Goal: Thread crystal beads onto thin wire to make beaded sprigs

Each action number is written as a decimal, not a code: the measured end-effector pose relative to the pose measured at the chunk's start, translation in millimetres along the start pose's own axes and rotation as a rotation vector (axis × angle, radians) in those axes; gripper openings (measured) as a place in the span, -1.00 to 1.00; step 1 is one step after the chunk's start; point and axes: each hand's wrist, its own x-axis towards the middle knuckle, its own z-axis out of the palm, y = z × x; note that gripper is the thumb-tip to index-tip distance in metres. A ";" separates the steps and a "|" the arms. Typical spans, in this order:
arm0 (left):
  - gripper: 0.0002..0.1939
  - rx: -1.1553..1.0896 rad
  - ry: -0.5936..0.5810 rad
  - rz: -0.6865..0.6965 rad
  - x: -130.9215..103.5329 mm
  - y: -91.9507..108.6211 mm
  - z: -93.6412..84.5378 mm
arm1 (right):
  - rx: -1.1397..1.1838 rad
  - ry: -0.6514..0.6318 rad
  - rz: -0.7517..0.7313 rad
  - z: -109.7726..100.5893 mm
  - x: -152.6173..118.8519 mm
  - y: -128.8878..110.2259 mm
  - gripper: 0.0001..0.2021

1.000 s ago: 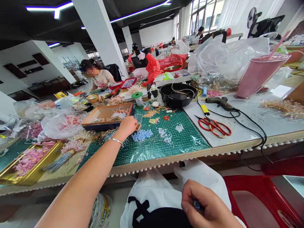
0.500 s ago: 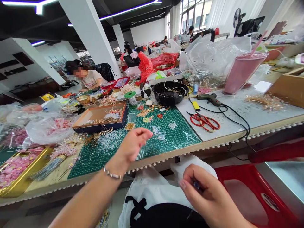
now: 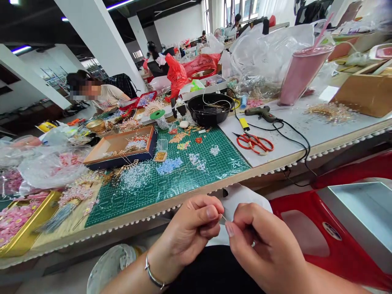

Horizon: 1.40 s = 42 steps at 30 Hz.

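Note:
Over my lap, in front of the table edge, my left hand (image 3: 199, 226) and my right hand (image 3: 260, 237) face each other with fingertips pinched. A thin wire (image 3: 223, 218) spans the small gap between them, gripped at both ends. Whatever else sits inside the curled fingers is hidden. Beyond my hands, a green cutting mat (image 3: 183, 183) carries blue petal-like pieces (image 3: 169, 165), a heap of clear beads (image 3: 134, 176), pale flower pieces (image 3: 197, 162) and a small box of gold beads (image 3: 160, 156).
Red-handled scissors (image 3: 255, 143) and a glue gun (image 3: 261, 113) lie right of the mat, near a pink drink cup (image 3: 303, 75). Left are an open box (image 3: 122, 148) and a gold tray (image 3: 45, 220) of pink flowers. A red stool (image 3: 306, 241) stands at right. A co-worker (image 3: 105, 96) sits far left.
My left hand has come back from above the mat to meet my right hand, uncovering the blue pieces. The thin wire now shows between them. The view has shifted slightly.

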 end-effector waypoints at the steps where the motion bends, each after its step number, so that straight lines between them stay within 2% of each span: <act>1: -0.85 -0.007 -0.003 -0.006 -0.9 -1.2 0.9 | 0.001 -0.004 -0.003 -0.4 -0.3 0.0 -0.79; 17: -0.88 -0.031 -0.002 -0.024 -4.8 -5.8 1.2 | 0.023 -0.050 -0.010 -1.2 -6.0 0.8 -0.78; 23: -0.83 -0.013 0.024 -0.047 -6.1 -5.0 1.0 | 0.026 -0.063 -0.011 0.4 -5.9 0.0 -0.79; 29: -0.77 0.010 0.046 -0.074 -7.6 -3.5 2.5 | 0.073 -0.072 0.020 2.1 -8.2 2.6 -0.79; 33: -0.79 0.047 0.021 -0.045 -9.9 -2.2 1.4 | 0.212 -0.158 0.126 1.7 -7.6 5.7 -0.84; 35: -0.85 0.185 0.018 0.060 -12.2 0.2 0.6 | 0.296 -0.190 0.226 0.9 -7.5 7.9 -0.84; 36: -0.89 0.323 0.027 0.155 -13.7 2.1 0.4 | 0.336 -0.198 0.276 0.3 -7.6 9.0 -0.83; 38: -0.93 0.703 0.057 0.403 -17.2 7.0 0.7 | 0.423 -0.223 0.364 -1.0 -7.5 11.0 -0.79; 40: -0.85 1.093 0.075 0.659 -20.5 12.4 1.8 | 0.515 -0.267 0.430 -2.3 -6.9 12.0 -0.76; 42: -0.81 1.356 0.073 0.851 -22.9 17.0 3.3 | 0.609 -0.298 0.486 -3.2 -5.8 11.9 -0.73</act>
